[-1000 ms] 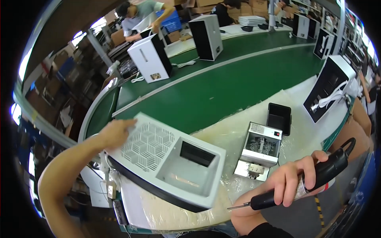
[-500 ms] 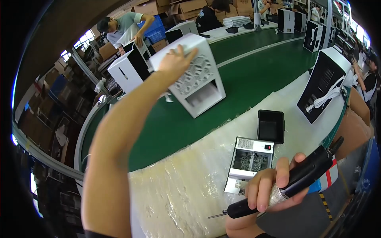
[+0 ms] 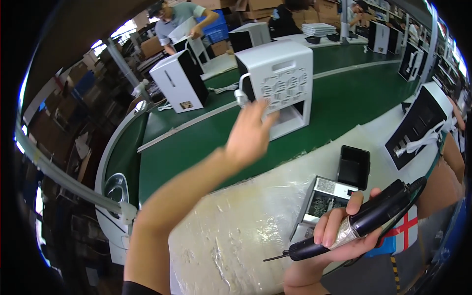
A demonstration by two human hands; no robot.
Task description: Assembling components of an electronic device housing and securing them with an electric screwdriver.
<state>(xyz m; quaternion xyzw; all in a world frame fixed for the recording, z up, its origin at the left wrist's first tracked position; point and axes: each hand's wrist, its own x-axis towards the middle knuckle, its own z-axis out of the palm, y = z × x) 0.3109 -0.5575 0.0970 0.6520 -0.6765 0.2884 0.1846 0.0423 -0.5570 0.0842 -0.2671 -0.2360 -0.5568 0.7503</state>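
Observation:
My left hand point(image 3: 250, 129) reaches out over the green conveyor belt point(image 3: 196, 162), fingers apart. Just behind it stands a white box-shaped appliance housing point(image 3: 286, 81) with a patterned vent, a slot handle at the top and an opening low down. A white cable with a plug point(image 3: 241, 96) hangs at the housing's left edge, close to my fingertips; whether they touch is unclear. In my right hand point(image 3: 339, 236) lies a black electric screwdriver point(image 3: 378, 206), fingers wrapped round its taped middle. Its thin bit points left, over the plastic-covered worktop point(image 3: 231, 236).
Beside my right hand are a screw feeder box point(image 3: 324, 201) and a black bin point(image 3: 354, 167). More housings stand at right point(image 3: 418, 125) and far left point(image 3: 179, 81), the left one near a co-worker point(image 3: 184, 24). A metal rail point(image 3: 78, 177) curves along the left.
The white housing, tilted under my left hand before, now stands upright on the belt, farther right. My left hand has come off its top and moved lower. The right hand still holds the screwdriver.

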